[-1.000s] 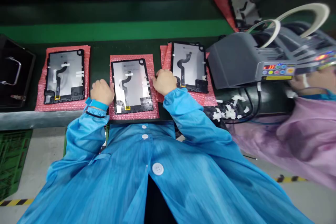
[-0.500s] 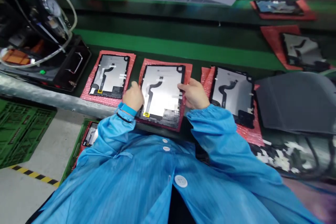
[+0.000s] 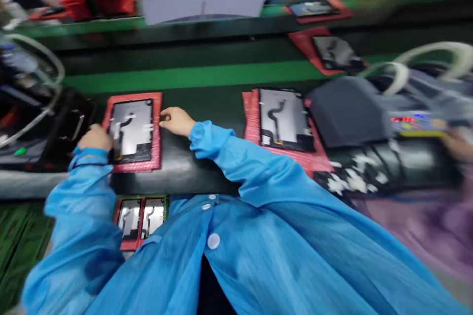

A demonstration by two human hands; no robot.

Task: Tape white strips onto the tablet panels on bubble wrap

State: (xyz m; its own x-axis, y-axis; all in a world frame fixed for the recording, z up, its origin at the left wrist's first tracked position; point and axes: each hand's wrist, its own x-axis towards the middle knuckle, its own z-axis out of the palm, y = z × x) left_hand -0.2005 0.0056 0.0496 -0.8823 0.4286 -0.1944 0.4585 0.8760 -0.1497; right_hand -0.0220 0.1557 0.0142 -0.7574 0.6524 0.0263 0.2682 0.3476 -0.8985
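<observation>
A tablet screen (image 3: 133, 130), silver-backed with a black border and a dark flex cable, lies on a pink bubble-wrap sheet (image 3: 155, 130) at the left of the bench. Along the sheet's left edge is my left hand (image 3: 96, 138), its fingers closed there and blurred. My right hand (image 3: 177, 121) pinches at the sheet's right edge, thumb and forefinger together. Farther right, a second tablet screen (image 3: 284, 118) rests on pink bubble wrap (image 3: 252, 115), away from both hands.
A black machine with hoses (image 3: 72, 125) stands close by my left hand. Below the bench, a green crate (image 3: 166, 205) holds two screens. A grey cover (image 3: 345, 110) and a lit control panel (image 3: 417, 123) sit at right, where another person's hand (image 3: 460, 143) shows.
My view has turned right. Both hands have moved left with the middle screen and its wrap; one screen now shows beside the machine where two lay side by side.
</observation>
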